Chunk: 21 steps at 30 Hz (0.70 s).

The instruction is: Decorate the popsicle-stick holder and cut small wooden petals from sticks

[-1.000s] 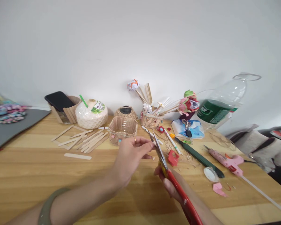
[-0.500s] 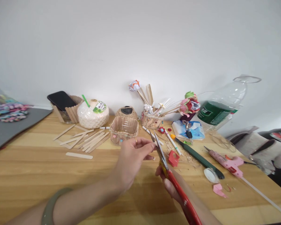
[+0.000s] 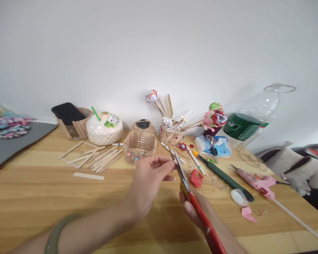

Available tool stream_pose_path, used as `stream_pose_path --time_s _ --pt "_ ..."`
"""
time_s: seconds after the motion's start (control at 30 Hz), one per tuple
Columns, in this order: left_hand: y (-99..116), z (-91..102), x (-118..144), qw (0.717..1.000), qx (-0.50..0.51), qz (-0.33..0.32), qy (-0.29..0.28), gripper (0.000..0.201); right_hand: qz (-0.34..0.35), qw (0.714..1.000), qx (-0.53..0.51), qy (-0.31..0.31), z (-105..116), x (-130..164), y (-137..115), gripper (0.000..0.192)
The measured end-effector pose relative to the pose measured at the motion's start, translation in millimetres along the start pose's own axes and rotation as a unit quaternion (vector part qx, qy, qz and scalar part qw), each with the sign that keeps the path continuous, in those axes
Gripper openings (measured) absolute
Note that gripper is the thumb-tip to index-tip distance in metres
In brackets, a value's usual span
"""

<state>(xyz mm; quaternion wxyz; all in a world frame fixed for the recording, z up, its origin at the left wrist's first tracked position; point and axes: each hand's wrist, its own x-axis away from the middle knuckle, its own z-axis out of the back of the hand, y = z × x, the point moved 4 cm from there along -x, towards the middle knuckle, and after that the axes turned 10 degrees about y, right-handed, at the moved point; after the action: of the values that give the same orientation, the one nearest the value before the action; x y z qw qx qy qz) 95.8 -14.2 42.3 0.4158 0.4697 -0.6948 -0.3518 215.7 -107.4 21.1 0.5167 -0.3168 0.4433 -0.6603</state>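
Item: red-handled scissors [image 3: 193, 204], held in the right hand [image 3: 201, 215], fingers wrapped around the handles, blades slightly parted and pointing up and away over the wooden table [image 3: 42, 197]. The left hand [image 3: 148, 180], fingers pinched together at the blades, gripped something too small to identify between thumb and forefinger; a ring showed on one finger and a green bangle [image 3: 55, 234] on the wrist. Just beyond the left hand stood a clear plastic basket trimmed with sticks [image 3: 139, 145]. Loose craft sticks [image 3: 98, 157] lay to its left, near a coconut-shaped cup [image 3: 104, 128]. To the right lay a red paper piece [image 3: 196, 178], a pink glue gun [image 3: 257, 181] and a large plastic bottle [image 3: 250, 120].
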Motion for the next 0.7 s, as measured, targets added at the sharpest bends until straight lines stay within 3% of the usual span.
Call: stream_pose_path --time_s 0.3,0.7 --pt "-3.5 -0.8 -0.6 1.0 -0.003 0.014 0.002 0.005 -0.05 0.997 0.054 -0.006 -4.2 -4.6 1.3 0.062" --pt "2.4 0.6 1.2 1.0 0.006 -0.01 -0.002 0.007 0.067 0.998 0.014 -0.014 2.7 -6.9 -3.4 0.057"
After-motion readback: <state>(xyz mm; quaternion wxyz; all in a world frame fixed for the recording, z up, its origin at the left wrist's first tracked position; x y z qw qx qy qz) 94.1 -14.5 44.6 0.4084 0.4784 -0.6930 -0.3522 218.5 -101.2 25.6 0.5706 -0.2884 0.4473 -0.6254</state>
